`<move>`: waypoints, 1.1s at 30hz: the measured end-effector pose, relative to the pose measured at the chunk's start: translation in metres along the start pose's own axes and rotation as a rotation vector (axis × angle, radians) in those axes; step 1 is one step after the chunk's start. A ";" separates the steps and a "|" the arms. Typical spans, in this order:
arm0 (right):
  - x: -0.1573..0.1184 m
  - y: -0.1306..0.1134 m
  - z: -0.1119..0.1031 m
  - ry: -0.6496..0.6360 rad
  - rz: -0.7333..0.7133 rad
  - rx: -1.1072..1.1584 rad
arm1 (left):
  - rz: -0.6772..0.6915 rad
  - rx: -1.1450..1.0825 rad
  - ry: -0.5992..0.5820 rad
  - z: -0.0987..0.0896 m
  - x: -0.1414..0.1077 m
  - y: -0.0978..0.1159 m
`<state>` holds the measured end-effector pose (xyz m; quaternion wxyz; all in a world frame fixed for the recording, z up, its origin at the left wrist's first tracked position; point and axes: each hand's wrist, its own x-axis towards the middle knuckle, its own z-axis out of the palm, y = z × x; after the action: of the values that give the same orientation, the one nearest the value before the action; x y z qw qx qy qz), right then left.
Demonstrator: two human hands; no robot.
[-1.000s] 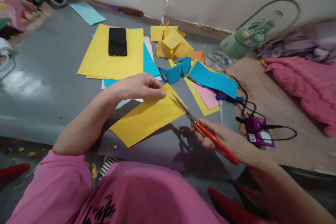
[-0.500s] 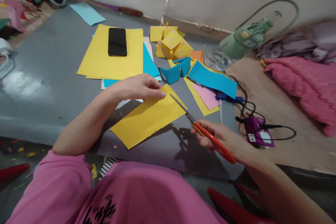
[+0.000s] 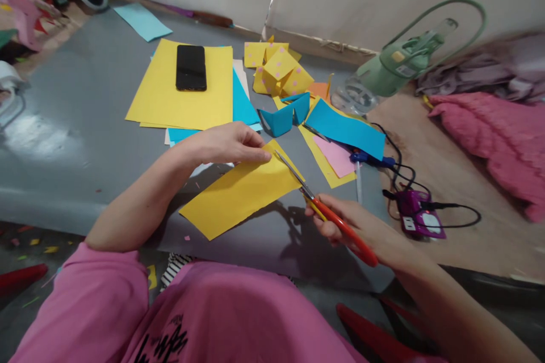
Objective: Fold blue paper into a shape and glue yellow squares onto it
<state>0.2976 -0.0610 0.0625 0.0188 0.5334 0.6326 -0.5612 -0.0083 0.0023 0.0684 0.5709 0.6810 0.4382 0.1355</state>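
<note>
My left hand [image 3: 236,144] pinches the far edge of a yellow sheet of paper [image 3: 238,198], thumb on top and the other fingers mostly hidden. The sheet is held up a little over the grey table [image 3: 106,170]. In my right hand [image 3: 336,218] are scissors [image 3: 340,227] with red-orange handles. One blade lies across the sheet's right end, its tip close to my left thumb; the other blade is largely hidden beneath the paper. Just beyond the sheet stands a folded blue paper piece [image 3: 281,119].
A black phone [image 3: 191,68] rests on stacked yellow paper [image 3: 153,91]. Behind are folded dotted yellow papers [image 3: 279,71]. To the right lie a blue strip [image 3: 344,127], pink paper [image 3: 336,156], a blue-handled tool [image 3: 370,159], a green bottle-like object [image 3: 392,68] and a purple device with cables [image 3: 419,212].
My right hand and the scissors have shifted slightly left, the blade reaching a bit further over the yellow sheet. My left hand and the paper have barely moved.
</note>
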 end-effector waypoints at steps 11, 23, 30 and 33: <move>-0.004 -0.020 0.003 0.058 0.007 -0.102 | 0.027 0.050 0.001 0.001 0.000 0.000; -0.001 -0.018 0.005 0.044 0.007 -0.096 | 0.033 0.046 -0.050 0.004 0.001 0.000; -0.002 -0.018 0.007 0.055 0.029 -0.064 | 0.054 0.047 -0.055 0.004 0.002 -0.001; -0.002 -0.017 0.006 0.064 0.029 -0.048 | 0.062 0.047 -0.054 0.004 0.002 -0.002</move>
<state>0.2827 -0.0637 0.0735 0.0193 0.5597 0.6382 -0.5283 -0.0048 0.0011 0.0648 0.5619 0.7108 0.4045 0.1240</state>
